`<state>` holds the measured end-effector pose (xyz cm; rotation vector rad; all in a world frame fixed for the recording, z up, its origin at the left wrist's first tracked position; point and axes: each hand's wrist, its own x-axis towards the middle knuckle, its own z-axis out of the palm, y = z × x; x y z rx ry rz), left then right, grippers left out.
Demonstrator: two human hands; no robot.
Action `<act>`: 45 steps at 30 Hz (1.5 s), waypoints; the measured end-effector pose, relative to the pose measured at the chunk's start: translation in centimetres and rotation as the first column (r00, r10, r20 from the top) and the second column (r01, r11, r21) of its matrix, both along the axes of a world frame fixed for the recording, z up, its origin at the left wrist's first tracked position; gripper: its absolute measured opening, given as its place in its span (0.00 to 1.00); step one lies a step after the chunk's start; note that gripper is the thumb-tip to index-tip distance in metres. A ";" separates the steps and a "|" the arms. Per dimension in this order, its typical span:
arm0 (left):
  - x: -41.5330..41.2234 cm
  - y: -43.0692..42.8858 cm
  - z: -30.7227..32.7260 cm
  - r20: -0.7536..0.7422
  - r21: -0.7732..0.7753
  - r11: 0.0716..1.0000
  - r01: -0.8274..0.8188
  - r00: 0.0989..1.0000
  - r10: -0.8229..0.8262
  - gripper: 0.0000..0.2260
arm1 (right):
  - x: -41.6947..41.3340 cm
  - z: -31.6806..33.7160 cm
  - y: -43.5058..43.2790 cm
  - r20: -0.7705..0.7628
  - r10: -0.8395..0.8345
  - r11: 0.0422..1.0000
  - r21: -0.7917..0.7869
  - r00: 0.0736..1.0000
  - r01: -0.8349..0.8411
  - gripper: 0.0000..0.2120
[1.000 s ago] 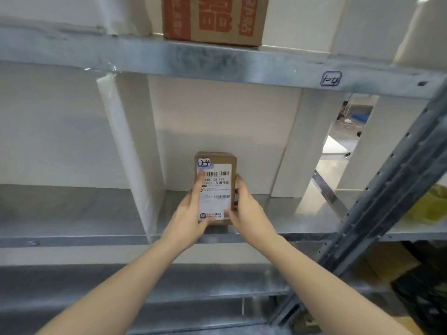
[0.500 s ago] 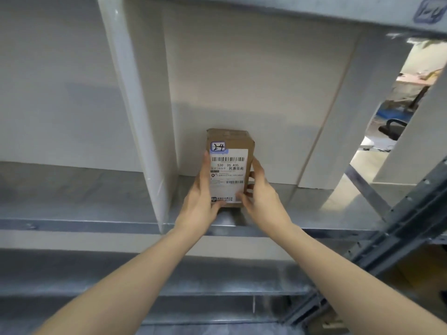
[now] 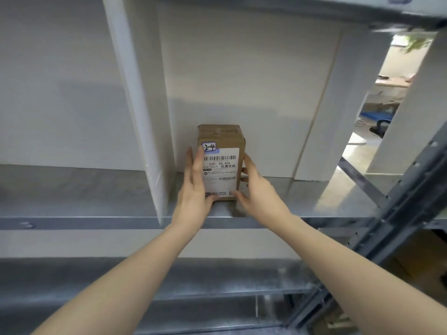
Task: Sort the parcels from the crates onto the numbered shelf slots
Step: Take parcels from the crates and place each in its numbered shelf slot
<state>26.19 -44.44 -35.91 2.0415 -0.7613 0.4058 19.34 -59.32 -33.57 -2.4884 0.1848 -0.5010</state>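
A white divider [image 3: 142,117] stands upright on a grey metal shelf [image 3: 302,197]; every position here is given from that divider.

Just right of the divider, the left hand [image 3: 193,187] reaches in from below. Its fingers lie straight and flat against the left side of a parcel [image 3: 221,165], with the thumb at the parcel's lower front corner.

The parcel is a small brown cardboard box, right of the divider and not touching it. It stands on end near the shelf's front lip. A white shipping label faces the viewer, with "2-4" handwritten on a tag above it.

Further right of the divider, the right hand [image 3: 257,192] grips the parcel's opposite side, fingertips hooked round the edge and thumb low at the front.

Well to the divider's right, a second white panel [image 3: 321,117] closes the slot.

In my judgement, the main risk is tipping. The parcel is tall on a narrow base and close to the lip, so an uneven release could topple it forward off the smooth metal. The slot tag overhead is blurred, so a wrong slot cannot be ruled out.
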 end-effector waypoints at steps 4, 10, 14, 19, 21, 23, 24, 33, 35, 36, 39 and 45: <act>-0.6 1.6 2.7 0.131 0.049 0.999 -0.012 0.991 0.006 0.57 | -1.9 2.4 -0.2 -0.026 -0.047 0.996 -0.079 0.999 0.044 0.40; -2.7 2.5 11.2 0.279 0.319 0.948 -0.004 0.956 -0.089 0.48 | -6.0 8.8 -0.9 -0.132 -0.087 0.973 -0.223 0.987 0.056 0.32; -4.1 0.8 17.1 0.324 0.555 0.831 0.035 0.911 -0.255 0.42 | -8.7 13.9 -1.9 -0.183 -0.108 0.954 -0.297 0.977 0.050 0.33; -7.0 -3.0 23.3 0.245 0.677 0.717 0.164 0.869 -0.429 0.38 | -12.9 19.9 -3.6 -0.211 -0.164 0.933 -0.351 0.964 0.082 0.33; -8.0 -4.8 25.2 0.192 0.707 0.677 0.204 0.866 -0.461 0.38 | -14.8 22.0 -4.5 -0.210 -0.196 0.919 -0.379 0.958 0.105 0.32; -8.9 -6.6 26.5 0.146 0.705 0.659 0.264 0.855 -0.498 0.39 | -16.8 23.8 -5.7 -0.179 -0.243 0.907 -0.390 0.953 0.158 0.32; -9.4 -7.6 27.1 0.127 0.693 0.656 0.298 0.846 -0.518 0.40 | -17.8 24.6 -6.2 -0.152 -0.271 0.899 -0.394 0.951 0.193 0.31; -17.2 -18.6 30.5 0.078 0.689 0.518 0.507 0.659 -0.748 0.38 | -28.5 28.5 -11.8 -0.067 -0.515 0.799 -0.399 0.854 0.450 0.30; -19.1 -21.5 31.0 0.080 0.710 0.487 0.508 0.628 -0.774 0.38 | -30.8 28.5 -13.8 -0.070 -0.568 0.765 -0.412 0.820 0.495 0.30; -20.1 -22.9 31.1 0.082 0.719 0.475 0.507 0.617 -0.783 0.38 | -31.9 28.4 -14.9 -0.076 -0.598 0.746 -0.418 0.798 0.519 0.30; -22.3 -27.5 31.4 0.105 0.731 0.466 0.499 0.592 -0.799 0.37 | -35.2 28.2 -18.8 -0.098 -0.678 0.683 -0.450 0.729 0.575 0.31; -26.6 -37.8 29.2 0.146 0.759 0.439 0.481 0.531 -0.835 0.35 | -42.2 26.8 -27.5 -0.128 -0.830 0.520 -0.530 0.543 0.670 0.31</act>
